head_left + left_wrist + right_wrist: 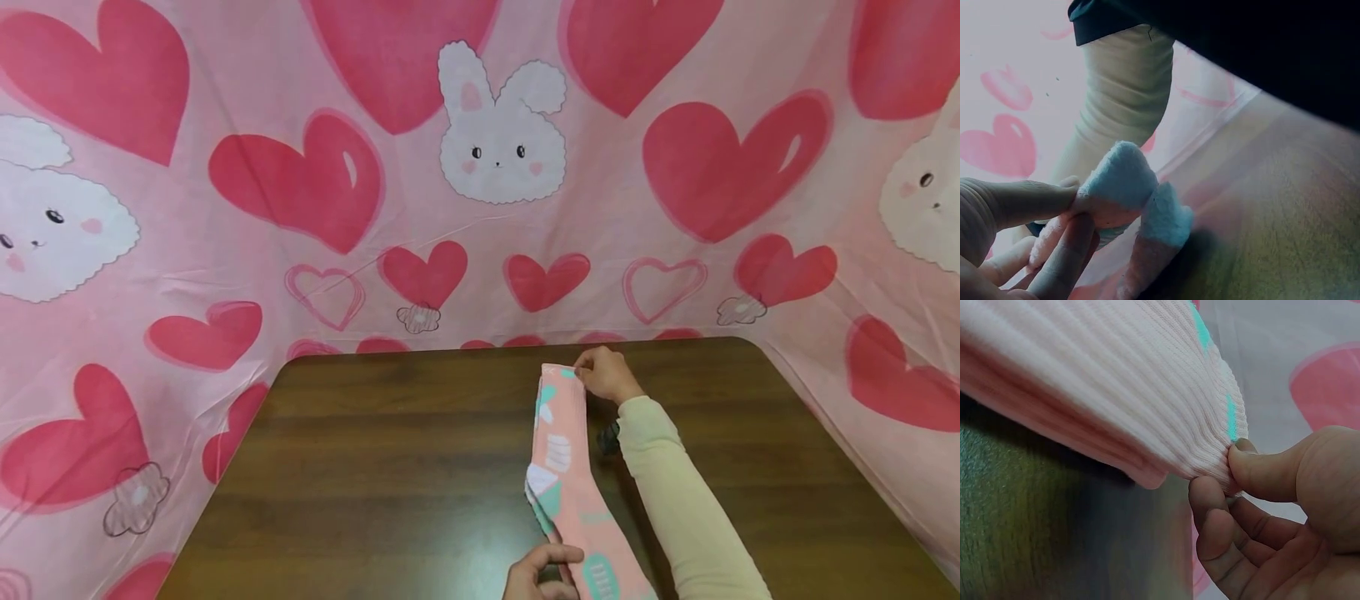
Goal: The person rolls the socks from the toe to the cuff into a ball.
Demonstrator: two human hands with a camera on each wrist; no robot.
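A pair of pink socks [573, 450] with teal and white patches lies lengthwise at the front right of the table, one sock over the other. My right hand [609, 375] pinches the corner of the cuff at the far end. In the right wrist view, thumb and fingertips grip the ribbed cuff [1166, 406], lifted off the wood. Nearer to me, my left hand [536, 575] holds the foot part at its left edge. Two pale blue sock toes [1121, 178] show in the left wrist view, one between the left thumb and fingers, the other hanging beside it.
The dark wooden table [375, 450] stretches mostly to the left of the socks. Behind it and at both sides hangs a pink cloth [480, 233] with hearts and rabbits. A small dark device [609, 437] sits at my right wrist by the pale sleeve [690, 500].
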